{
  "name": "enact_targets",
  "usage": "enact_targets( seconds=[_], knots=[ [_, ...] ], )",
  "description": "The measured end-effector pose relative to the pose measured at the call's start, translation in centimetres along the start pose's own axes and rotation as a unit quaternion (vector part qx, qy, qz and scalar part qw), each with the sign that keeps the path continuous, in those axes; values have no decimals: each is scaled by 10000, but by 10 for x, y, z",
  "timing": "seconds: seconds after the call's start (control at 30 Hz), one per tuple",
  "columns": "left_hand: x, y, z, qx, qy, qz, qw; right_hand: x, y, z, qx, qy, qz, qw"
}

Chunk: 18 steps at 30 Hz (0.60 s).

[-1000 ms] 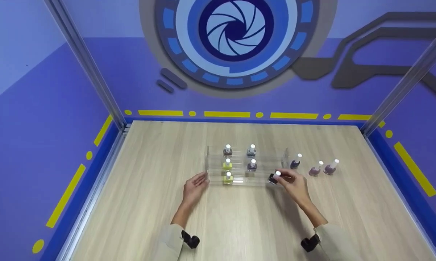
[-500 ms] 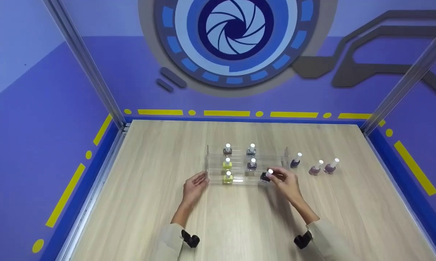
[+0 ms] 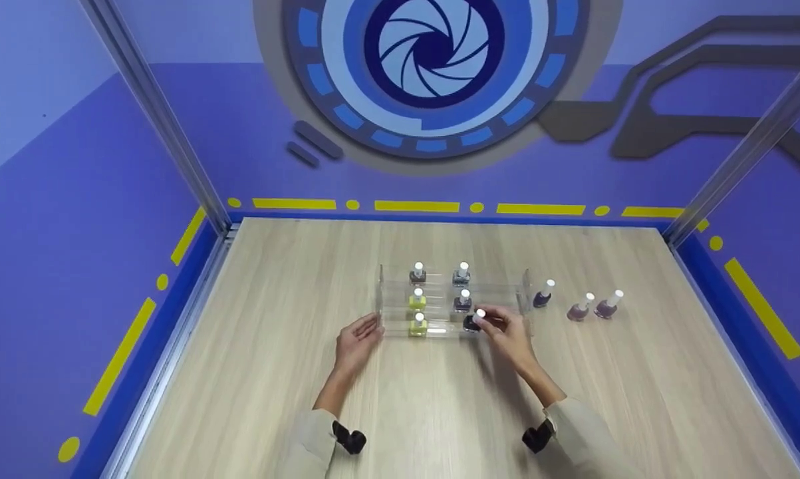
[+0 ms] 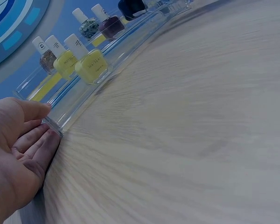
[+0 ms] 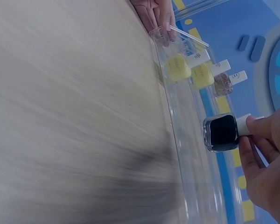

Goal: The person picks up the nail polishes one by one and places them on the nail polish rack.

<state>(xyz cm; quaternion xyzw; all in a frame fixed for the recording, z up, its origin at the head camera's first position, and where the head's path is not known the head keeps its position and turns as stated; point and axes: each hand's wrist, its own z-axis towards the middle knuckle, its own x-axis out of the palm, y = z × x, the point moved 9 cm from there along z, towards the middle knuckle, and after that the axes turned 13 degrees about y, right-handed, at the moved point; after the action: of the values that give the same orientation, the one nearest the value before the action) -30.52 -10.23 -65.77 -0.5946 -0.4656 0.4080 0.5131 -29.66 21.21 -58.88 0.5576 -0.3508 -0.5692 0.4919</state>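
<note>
My right hand (image 3: pixel 511 334) pinches the white cap of a dark nail polish bottle (image 5: pixel 222 133) between thumb and fingers. The bottle is over the front tier of a clear tiered display rack (image 3: pixel 439 330), right of a yellow nail polish bottle (image 4: pixel 92 66). At the rack's left end, my left hand (image 3: pixel 358 342) rests its fairly straight fingers (image 4: pixel 37 144) against the side panel, thumb near the edge. A second yellow bottle (image 3: pixel 417 302) and a dark purple one (image 3: pixel 463 303) stand on the middle tier. On the back tier are a brownish glitter bottle (image 3: pixel 418 275) and a grey-green speckled one (image 4: pixel 88 28).
Right of the rack, on the wooden table (image 3: pixel 273 319), stand a dark blue bottle (image 3: pixel 542 295) and two mauve bottles, one nearer (image 3: pixel 579 309) and one farther right (image 3: pixel 608 306). Blue printed panels (image 3: pixel 306 133) enclose the table at the back and sides.
My right hand has carried the dark bottle leftward along the front tier, from the rack's right end to in front of the purple bottle. The left hand stays at the rack's left end.
</note>
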Motion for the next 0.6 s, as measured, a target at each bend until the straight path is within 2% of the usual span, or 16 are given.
enact_targets(
  seconds=[0.23, 0.4, 0.5, 0.6],
  knots=[
    [0, 23, 10, -118, -126, -19, 9999, 4, -12, 2, 244, 51, 34, 9997],
    [-3, 24, 11, -170, -260, 163, 9994, 10, -17, 4, 254, 146, 37, 9996],
    [-4, 22, 11, -169, -233, 220, 9993, 13, -4, 1, 264, 216, 100, 9994],
    [-4, 21, 11, -146, -204, 209, 9995, 16, -3, 0, 332, 197, 114, 9992]
  ],
)
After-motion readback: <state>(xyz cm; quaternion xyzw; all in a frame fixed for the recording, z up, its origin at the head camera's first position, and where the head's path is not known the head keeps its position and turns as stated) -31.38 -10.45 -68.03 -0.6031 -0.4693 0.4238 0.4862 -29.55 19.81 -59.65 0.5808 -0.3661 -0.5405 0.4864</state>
